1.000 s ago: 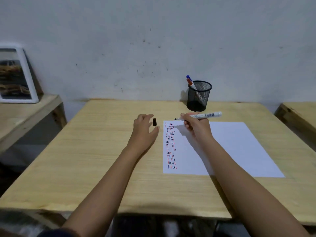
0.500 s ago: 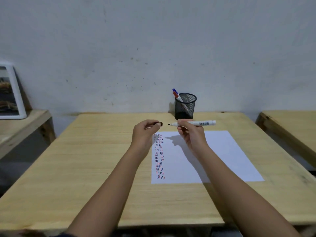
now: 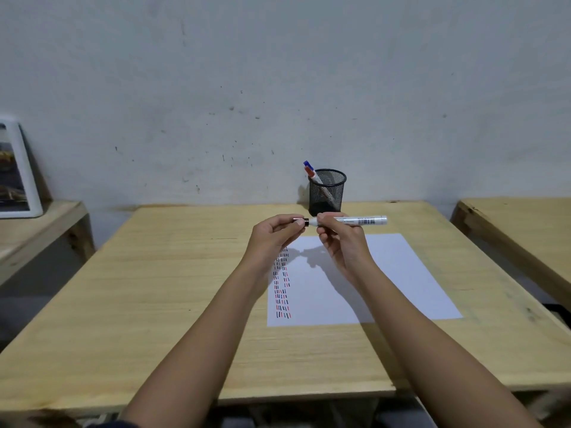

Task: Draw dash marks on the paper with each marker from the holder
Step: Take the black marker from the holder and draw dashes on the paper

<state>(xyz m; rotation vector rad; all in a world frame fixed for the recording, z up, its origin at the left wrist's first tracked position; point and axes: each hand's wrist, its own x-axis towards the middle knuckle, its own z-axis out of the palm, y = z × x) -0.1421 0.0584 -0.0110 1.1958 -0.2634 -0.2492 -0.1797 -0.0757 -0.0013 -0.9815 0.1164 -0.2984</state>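
My right hand (image 3: 341, 242) holds a white marker (image 3: 361, 220) level above the paper, its tip pointing left. My left hand (image 3: 273, 239) pinches the black cap (image 3: 304, 221) and the cap sits against the marker's tip. The white paper (image 3: 386, 282) lies on the wooden table (image 3: 185, 288) and carries columns of black, red and blue dashes (image 3: 281, 285) along its left edge. A black mesh holder (image 3: 327, 191) stands at the table's back edge with a red marker (image 3: 311, 173) and a blue marker (image 3: 306, 163) leaning out of it.
A white-framed picture (image 3: 18, 168) leans on the wall on a lower wooden surface to the left. Another wooden table (image 3: 519, 230) stands to the right. A grey wall rises right behind the holder.
My left hand picked the cap off the table and brought it to the marker's tip. Both hands rose above the paper. The camera tilted up slightly.
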